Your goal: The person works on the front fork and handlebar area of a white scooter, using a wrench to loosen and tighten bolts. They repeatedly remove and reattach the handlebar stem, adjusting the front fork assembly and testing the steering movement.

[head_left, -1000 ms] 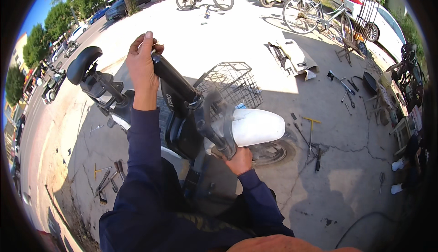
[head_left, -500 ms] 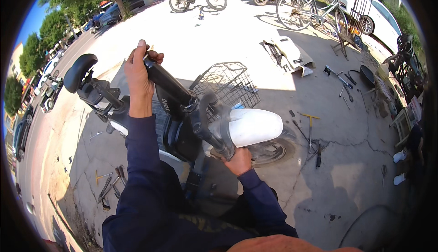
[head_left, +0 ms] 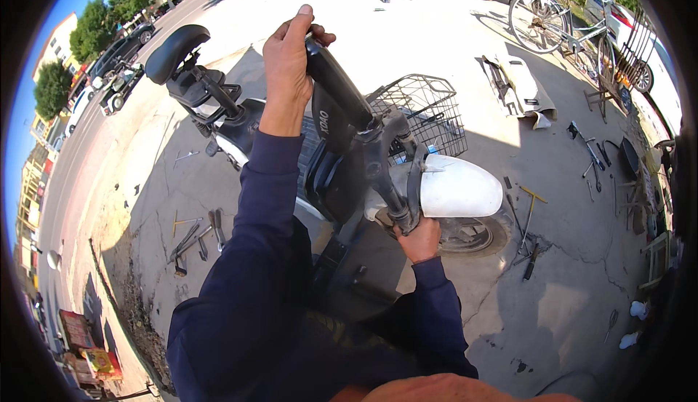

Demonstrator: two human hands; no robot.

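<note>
An electric bike leans in front of me, its front end toward the right. My left hand (head_left: 289, 64) is closed around the upper end of its thick black head tube (head_left: 342, 85), thumb pointing up. Low on the front end, my right hand (head_left: 420, 241) grips the lower part of the dark front fork (head_left: 391, 192); its fingertips are partly hidden behind the fork. A white front fender (head_left: 459, 186) covers the front wheel (head_left: 476, 236) beside that hand. The black saddle (head_left: 174, 53) sits at the far left of the bike.
A wire basket (head_left: 429, 114) lies beyond the fork. Tools, among them a yellow T-handle wrench (head_left: 533, 202) and pliers (head_left: 190, 242), lie on the concrete on both sides. A white body panel (head_left: 520, 89) and a parked bicycle (head_left: 560, 24) are at the back right.
The whole scene has shifted right and slightly up in the picture, so my view has turned left. Both hands keep the same holds on the bike.
</note>
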